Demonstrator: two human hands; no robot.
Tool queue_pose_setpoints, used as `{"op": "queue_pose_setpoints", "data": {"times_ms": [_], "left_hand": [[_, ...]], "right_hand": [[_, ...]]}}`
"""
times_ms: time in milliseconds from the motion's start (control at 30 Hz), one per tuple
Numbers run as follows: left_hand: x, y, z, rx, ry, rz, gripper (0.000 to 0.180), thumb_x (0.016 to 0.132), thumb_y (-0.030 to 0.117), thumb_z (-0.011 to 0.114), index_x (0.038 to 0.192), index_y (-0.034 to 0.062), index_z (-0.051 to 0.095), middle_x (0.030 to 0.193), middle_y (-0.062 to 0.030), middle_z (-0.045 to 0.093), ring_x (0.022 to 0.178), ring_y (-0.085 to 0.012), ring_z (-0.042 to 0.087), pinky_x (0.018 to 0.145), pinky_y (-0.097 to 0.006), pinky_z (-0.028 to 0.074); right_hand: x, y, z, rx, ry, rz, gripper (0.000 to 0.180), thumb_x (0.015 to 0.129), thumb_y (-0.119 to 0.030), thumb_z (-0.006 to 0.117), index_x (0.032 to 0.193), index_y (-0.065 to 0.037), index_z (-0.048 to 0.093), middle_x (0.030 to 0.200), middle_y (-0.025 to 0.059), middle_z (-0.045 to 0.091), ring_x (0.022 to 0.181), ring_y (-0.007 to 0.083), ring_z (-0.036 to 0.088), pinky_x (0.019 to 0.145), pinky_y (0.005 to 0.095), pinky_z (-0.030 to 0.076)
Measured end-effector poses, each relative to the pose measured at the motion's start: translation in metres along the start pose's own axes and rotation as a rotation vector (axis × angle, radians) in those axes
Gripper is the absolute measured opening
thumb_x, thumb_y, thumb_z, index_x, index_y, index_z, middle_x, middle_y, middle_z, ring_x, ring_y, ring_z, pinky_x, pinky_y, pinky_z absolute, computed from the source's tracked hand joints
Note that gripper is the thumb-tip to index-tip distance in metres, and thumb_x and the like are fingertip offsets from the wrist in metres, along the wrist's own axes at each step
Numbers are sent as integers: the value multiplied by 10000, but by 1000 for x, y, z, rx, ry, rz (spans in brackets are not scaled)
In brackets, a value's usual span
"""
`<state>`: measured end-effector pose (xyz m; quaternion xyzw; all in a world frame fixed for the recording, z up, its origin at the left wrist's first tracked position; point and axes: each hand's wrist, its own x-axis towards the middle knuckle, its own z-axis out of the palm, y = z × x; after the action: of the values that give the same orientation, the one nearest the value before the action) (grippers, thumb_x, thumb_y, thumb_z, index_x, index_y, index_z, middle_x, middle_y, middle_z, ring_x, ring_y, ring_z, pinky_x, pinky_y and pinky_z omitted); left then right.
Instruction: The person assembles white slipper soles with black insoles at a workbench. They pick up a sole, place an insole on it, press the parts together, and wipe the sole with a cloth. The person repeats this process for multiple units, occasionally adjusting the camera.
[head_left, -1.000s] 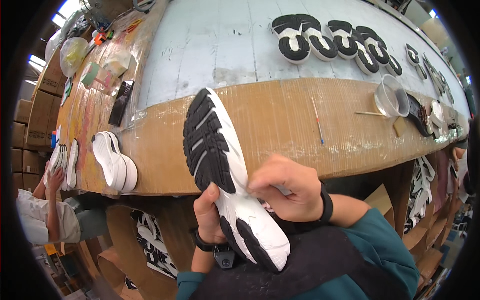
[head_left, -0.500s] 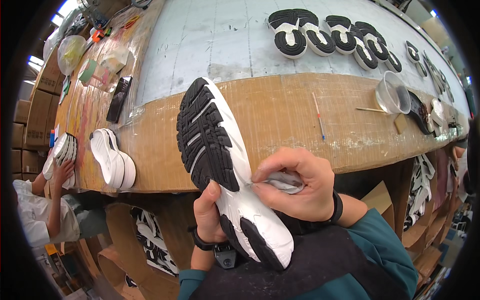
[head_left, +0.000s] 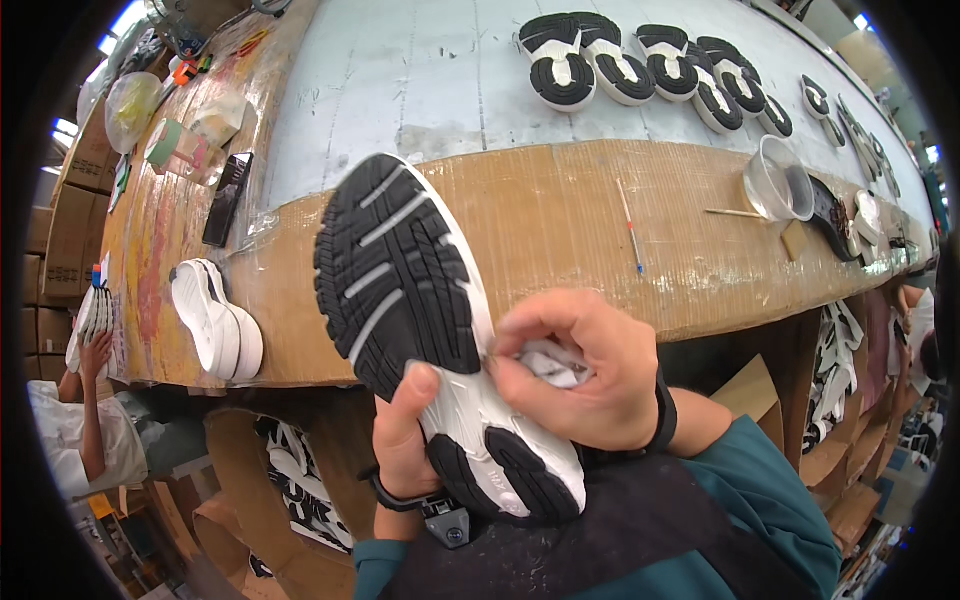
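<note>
A shoe sole [head_left: 400, 285], with black tread and a white sidewall, is tilted upright at the table's front edge, its tread facing me. My left hand [head_left: 402, 440] is closed around its narrow middle, thumb on the tread side and the other fingers hidden behind. On the opposite side, my right hand [head_left: 610, 365] holds a crumpled whitish cloth [head_left: 552, 364]. Its thumb and forefinger pinch together right at the white sidewall, near the middle of the sole. Whether a bit of cloth lies between those fingertips is hidden.
Cardboard covers the table's front strip [head_left: 540, 200]. On it lie a pen [head_left: 631, 228], a clear plastic cup [head_left: 780, 180] and a thin stick [head_left: 733, 212]. White soles [head_left: 215, 320] and a phone [head_left: 228, 200] sit left; several soles [head_left: 560, 80] lie behind. A co-worker's hand [head_left: 96, 352] touches stacked soles.
The sole has turned so more of its tread faces me, and its upper end has swung left. My right hand has moved slightly left with it, still pinching at the sidewall.
</note>
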<state>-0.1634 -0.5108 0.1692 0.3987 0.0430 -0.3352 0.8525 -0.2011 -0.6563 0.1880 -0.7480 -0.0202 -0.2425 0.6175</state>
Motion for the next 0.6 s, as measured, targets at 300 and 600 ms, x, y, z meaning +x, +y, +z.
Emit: {"op": "queue_pose_setpoints", "data": {"times_ms": [300,600], "left_hand": [[1,-1,-5,-33,21,-27,591,770,357,506,1204,-22,377,1148,-190,474,1037,-296,490,917,-406,384],[3,1,1,-25,37,22,614,766,357,494,1225,-25,349,1167,-182,459,1071,-299,468,942,-412,362]], "right_hand": [[0,-2,6,24,78,40,230,639,29,645,853,-19,575,709,78,595,632,167,609,569,246,478],[7,-1,3,-131,-1,-90,222,655,65,645,843,-2,547,732,56,608,659,80,582,580,202,463]]}}
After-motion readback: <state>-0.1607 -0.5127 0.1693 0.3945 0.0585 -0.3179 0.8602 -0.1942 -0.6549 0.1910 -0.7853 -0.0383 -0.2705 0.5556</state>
